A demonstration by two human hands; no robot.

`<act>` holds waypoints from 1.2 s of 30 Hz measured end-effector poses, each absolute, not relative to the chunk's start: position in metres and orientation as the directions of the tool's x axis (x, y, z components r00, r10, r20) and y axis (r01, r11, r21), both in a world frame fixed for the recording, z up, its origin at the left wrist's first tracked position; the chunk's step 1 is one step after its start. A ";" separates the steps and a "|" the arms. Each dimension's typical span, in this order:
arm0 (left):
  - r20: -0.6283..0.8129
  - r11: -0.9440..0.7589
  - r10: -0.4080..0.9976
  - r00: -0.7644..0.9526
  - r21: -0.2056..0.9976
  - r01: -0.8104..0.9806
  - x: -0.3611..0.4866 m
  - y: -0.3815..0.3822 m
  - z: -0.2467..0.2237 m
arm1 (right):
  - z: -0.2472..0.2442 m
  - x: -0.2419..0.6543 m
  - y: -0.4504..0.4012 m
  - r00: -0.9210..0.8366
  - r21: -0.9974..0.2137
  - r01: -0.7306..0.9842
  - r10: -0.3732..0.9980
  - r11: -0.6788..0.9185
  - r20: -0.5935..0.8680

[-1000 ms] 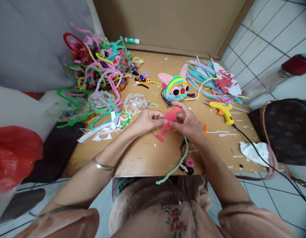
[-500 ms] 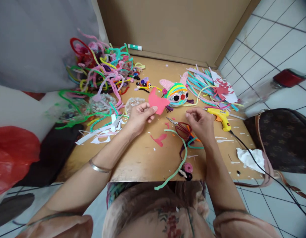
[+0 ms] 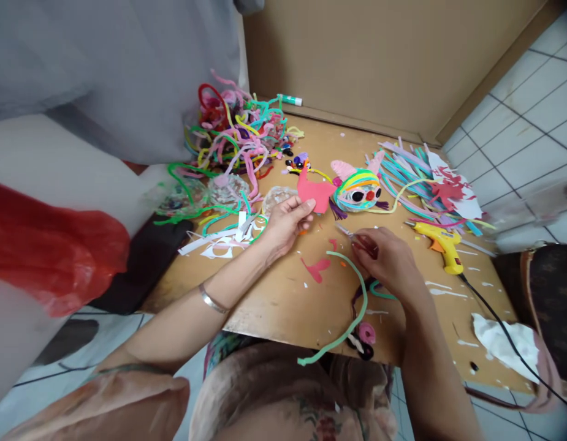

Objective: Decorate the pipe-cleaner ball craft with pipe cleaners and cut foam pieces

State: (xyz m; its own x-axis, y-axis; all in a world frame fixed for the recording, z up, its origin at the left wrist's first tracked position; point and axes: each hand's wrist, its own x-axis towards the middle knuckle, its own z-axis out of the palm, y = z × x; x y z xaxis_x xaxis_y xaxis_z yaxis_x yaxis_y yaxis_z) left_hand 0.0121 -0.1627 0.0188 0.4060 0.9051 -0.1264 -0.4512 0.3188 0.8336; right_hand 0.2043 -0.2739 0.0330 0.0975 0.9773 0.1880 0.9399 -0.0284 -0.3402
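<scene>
A cut piece of pink-red paper (image 3: pixel 316 191) is pinched between the thumb and fingers of my left hand (image 3: pixel 292 219), above the table. My right hand (image 3: pixel 388 256) is closed around the handles of small scissors (image 3: pixel 345 231), whose blades point up and left toward the paper. Behind the paper stands a stuffed-looking animal head (image 3: pixel 358 191) with pink ears, striped bands, black eyes and a red nose. Pink-red paper scraps (image 3: pixel 317 269) lie below my hands. A pale green pipe cleaner (image 3: pixel 363 306) curves over the table's front edge.
A tangled heap of pipe cleaners (image 3: pixel 246 138) fills the back left. White paper strips (image 3: pixel 219 244) lie left of my hand. To the right are a yellow glue gun (image 3: pixel 442 242) with a black cord, straight pipe cleaners (image 3: pixel 400 168) and a dark handbag (image 3: pixel 552 294). Cardboard (image 3: pixel 379 67) stands behind.
My right hand, previously empty above the scissors, has come down and taken hold of them. My left hand still holds the paper. The whole view has swung to the left.
</scene>
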 end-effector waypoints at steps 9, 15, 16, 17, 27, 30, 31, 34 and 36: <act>-0.082 0.200 0.967 0.241 0.831 -0.520 0.016 -0.163 0.013 | 0.034 0.200 -0.270 0.339 -0.994 0.057 0.934 0.098 0.111; -0.114 0.224 0.969 0.219 0.776 -0.589 0.019 -0.165 0.016 | 0.028 0.181 -0.269 0.206 -0.996 -0.091 0.979 0.019 -0.001; -0.122 0.236 0.967 0.224 0.763 -0.602 0.018 -0.165 0.017 | 0.027 0.177 -0.269 0.195 -0.996 -0.093 0.980 -0.003 -0.021; -0.133 0.250 0.964 0.231 0.748 -0.614 0.018 -0.165 0.019 | 0.025 0.174 -0.269 0.191 -0.996 -0.089 0.981 -0.020 -0.036; -0.235 0.409 0.911 0.339 0.613 -0.676 0.018 -0.170 0.028 | 0.014 0.162 -0.264 0.259 -0.880 0.468 0.939 0.081 0.224; -0.209 0.389 0.918 0.337 0.633 -0.669 0.018 -0.171 0.026 | 0.007 0.169 -0.262 0.226 -0.648 0.760 0.918 0.043 0.326; -0.196 0.378 0.922 0.334 0.645 -0.665 0.018 -0.172 0.025 | 0.005 0.171 -0.262 0.194 -0.567 0.823 0.920 0.036 0.339; -0.149 0.333 0.934 0.325 0.693 -0.639 0.018 -0.174 0.022 | -0.001 0.172 -0.263 0.083 -0.403 0.914 0.948 0.051 0.307; -0.111 0.297 0.940 0.322 0.730 -0.615 0.019 -0.176 0.020 | -0.002 0.172 -0.266 0.006 -0.359 0.929 0.964 0.093 0.266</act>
